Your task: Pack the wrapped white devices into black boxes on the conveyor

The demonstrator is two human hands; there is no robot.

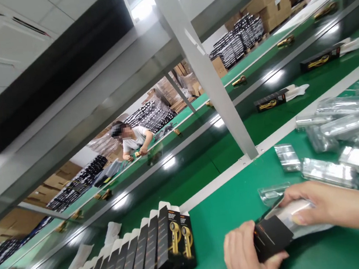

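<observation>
Left hand (241,253) clamped round black printed cardboard box (273,237) above green bench (212,217); right hand (312,201) grips translucent plastic-wrapped piece (310,228) at box's upper end. Risk: loose wrap may snag the card edge; overtight left grip could buckle the walls.

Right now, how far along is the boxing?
Lined up, seemingly done: row of black boxes, flaps open, contents hidden. In hand: left hand grips another box, right hand holds clear plastic packaging at its end. Seemingly left: loose clear trays, two belt boxes with white wrap sticking out.
</observation>
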